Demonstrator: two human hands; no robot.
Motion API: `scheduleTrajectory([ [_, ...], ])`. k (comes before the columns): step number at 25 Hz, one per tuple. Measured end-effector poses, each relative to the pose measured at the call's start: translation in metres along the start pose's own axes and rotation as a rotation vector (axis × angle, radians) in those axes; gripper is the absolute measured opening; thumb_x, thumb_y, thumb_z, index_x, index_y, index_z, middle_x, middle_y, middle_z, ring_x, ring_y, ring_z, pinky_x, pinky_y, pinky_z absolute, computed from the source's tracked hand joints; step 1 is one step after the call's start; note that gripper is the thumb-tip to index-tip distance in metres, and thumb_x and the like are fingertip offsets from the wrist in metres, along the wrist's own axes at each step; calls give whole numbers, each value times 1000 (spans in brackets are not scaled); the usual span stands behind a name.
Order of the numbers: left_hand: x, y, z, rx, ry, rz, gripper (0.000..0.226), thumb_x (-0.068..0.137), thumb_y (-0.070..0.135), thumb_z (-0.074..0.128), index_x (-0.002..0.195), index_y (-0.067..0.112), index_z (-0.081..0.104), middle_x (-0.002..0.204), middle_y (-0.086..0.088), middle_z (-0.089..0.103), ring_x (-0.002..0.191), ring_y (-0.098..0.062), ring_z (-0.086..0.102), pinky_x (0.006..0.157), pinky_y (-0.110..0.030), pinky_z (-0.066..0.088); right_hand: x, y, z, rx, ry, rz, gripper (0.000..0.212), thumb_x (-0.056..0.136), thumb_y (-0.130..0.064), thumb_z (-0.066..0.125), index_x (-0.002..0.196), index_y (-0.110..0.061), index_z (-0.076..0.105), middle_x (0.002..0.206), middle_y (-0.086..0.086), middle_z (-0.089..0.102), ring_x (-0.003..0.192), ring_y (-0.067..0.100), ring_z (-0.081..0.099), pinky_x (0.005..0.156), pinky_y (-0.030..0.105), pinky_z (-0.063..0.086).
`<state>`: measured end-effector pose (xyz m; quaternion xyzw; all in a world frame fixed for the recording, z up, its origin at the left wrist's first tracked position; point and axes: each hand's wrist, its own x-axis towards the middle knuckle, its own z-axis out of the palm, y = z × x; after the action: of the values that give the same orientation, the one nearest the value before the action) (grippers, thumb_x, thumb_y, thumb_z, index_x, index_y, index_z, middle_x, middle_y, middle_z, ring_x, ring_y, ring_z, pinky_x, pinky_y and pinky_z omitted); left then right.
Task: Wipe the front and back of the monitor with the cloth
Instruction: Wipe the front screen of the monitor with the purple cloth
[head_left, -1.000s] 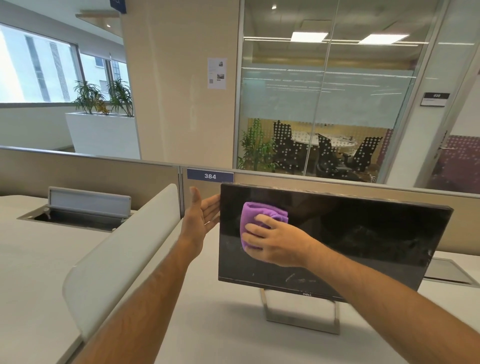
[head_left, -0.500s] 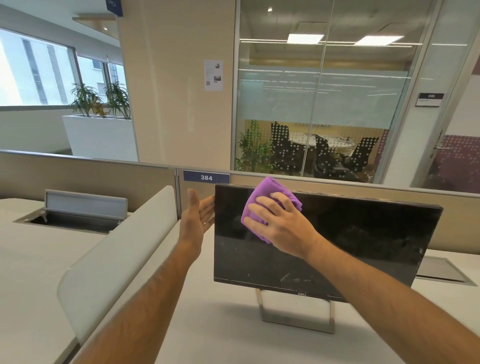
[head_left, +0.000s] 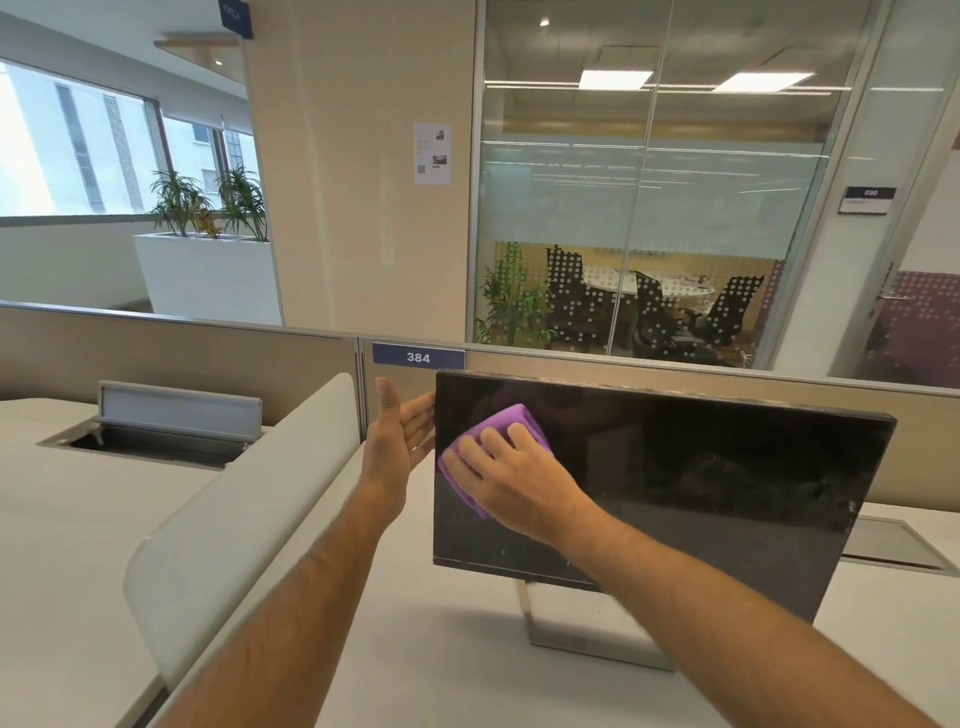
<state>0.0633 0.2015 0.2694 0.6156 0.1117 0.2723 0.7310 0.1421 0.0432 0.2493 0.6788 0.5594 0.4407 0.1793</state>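
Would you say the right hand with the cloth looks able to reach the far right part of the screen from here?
Probably yes: the right hand presses the cloth at the monitor's left side, and nothing blocks the rest.

Your bench (head_left: 426, 670) is a pale, off-white surface running from the near edge back to the tan partition wall. The monitor stand (head_left: 587, 636), a silver open frame, sits directly on it, right of centre. A white curved divider (head_left: 234, 525) rises upright from the bench on your left, splitting it from the neighbouring surface. In that left part a cable hatch (head_left: 171, 428) stands with its lid tipped up. A flat grey hatch (head_left: 893, 545) lies flush at the far right.
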Motion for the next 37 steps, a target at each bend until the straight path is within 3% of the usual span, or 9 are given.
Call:
scheduleTrajectory([
  [3, 0, 0, -2, 7, -7, -13, 101, 60, 91, 29, 129, 25, 61, 130, 4, 65, 115, -18, 64, 99, -35, 48, 18, -6, -6, 32, -14, 213, 63, 76, -28, 80, 132, -11, 55, 122, 11, 63, 103, 32, 62, 82, 45, 56],
  [9, 1, 1, -3, 31, -15, -22, 100, 62, 88, 27, 133, 26, 58, 133, 4, 63, 119, -20, 61, 103, -39, 44, 9, -13, -1, -39, -83, -105, 49, 80, -40, 74, 124, -20, 63, 121, 3, 66, 102, 27, 64, 85, 39, 55],
  [13, 0, 0, -2, 19, -3, -19, 99, 62, 90, 28, 130, 26, 60, 130, 4, 65, 117, -19, 64, 95, -33, 50, 13, 5, -5, 4, -42, 104, 53, 82, -28, 73, 130, -13, 56, 124, 10, 62, 105, 30, 60, 85, 43, 54],
  [18, -1, -2, 2, 32, 49, -3, 97, 62, 89, 29, 129, 26, 61, 133, 3, 63, 121, -22, 60, 104, -42, 45, -12, -9, 5, -53, -115, -250, 48, 81, -36, 75, 125, -22, 62, 125, 4, 64, 108, 29, 60, 89, 41, 53],
  [22, -1, -3, 9, 40, 108, 6, 90, 68, 85, 27, 126, 25, 63, 131, 2, 64, 121, -23, 60, 107, -46, 44, -23, 18, 9, 66, -3, 83, 51, 85, -22, 70, 132, -14, 52, 129, 11, 57, 113, 32, 53, 91, 47, 49],
  [26, -4, -1, 16, 38, 167, 34, 71, 75, 81, 28, 112, 33, 65, 126, 4, 66, 119, -23, 61, 105, -46, 44, -53, 19, 15, -22, -57, -265, 51, 79, -28, 76, 126, -19, 58, 126, 8, 61, 111, 31, 56, 93, 45, 50],
  [30, -5, -2, 21, 40, 203, 40, 73, 75, 80, 28, 116, 32, 64, 130, 2, 64, 122, -24, 59, 108, -49, 42, -64, 34, 19, 110, 36, 100, 47, 85, -21, 69, 129, -17, 53, 128, 10, 58, 113, 32, 52, 94, 47, 47],
  [34, -6, -3, 23, 40, 222, 48, 75, 74, 82, 28, 117, 32, 64, 131, 2, 63, 123, -24, 59, 108, -49, 42, -83, 34, 20, 29, -16, -234, 48, 80, -25, 75, 124, -18, 56, 125, 9, 60, 110, 31, 55, 93, 45, 49],
  [37, -6, -4, 24, 45, 229, 50, 81, 73, 83, 29, 124, 29, 63, 132, 2, 63, 123, -24, 59, 108, -49, 42, -85, 52, 19, 117, 100, 159, 47, 85, -20, 68, 130, -18, 53, 128, 10, 57, 114, 32, 51, 95, 46, 45],
])
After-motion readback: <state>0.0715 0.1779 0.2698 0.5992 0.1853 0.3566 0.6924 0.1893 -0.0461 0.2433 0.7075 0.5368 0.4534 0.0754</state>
